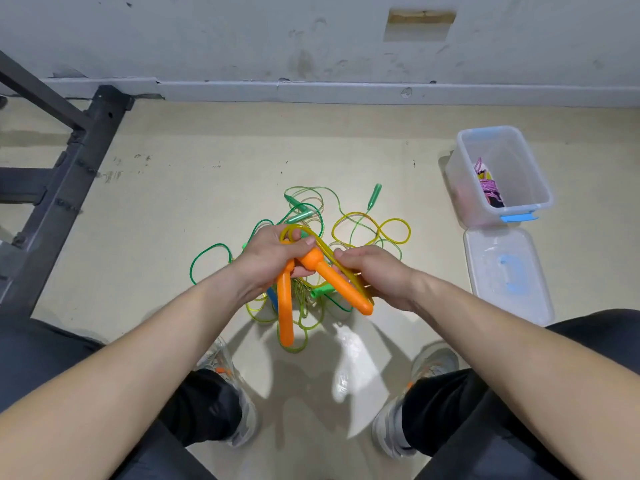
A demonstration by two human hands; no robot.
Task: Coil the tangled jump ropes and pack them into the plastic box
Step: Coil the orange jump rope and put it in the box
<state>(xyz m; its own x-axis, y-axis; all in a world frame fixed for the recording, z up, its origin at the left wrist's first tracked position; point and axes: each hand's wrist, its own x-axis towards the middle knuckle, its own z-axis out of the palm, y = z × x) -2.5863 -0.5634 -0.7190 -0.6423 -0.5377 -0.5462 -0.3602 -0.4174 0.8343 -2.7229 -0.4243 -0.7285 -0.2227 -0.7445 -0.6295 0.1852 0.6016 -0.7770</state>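
My left hand (273, 258) grips the heads of two orange jump-rope handles (332, 278) together with loops of their yellow cord (301, 233). My right hand (375, 275) holds the yellow cord beside the right-hand orange handle. Below my hands a tangle of green and yellow ropes (370, 230) with green handles (374, 195) lies on the floor. The clear plastic box (467, 188) stands open at the right with a coiled pink rope (491, 188) inside.
The box's clear lid (502, 271) with a blue latch lies on the floor just in front of the box. A dark metal frame (69, 161) stands at the left. The wall's skirting (311, 91) runs across the back. My shoes (228, 382) flank the tangle.
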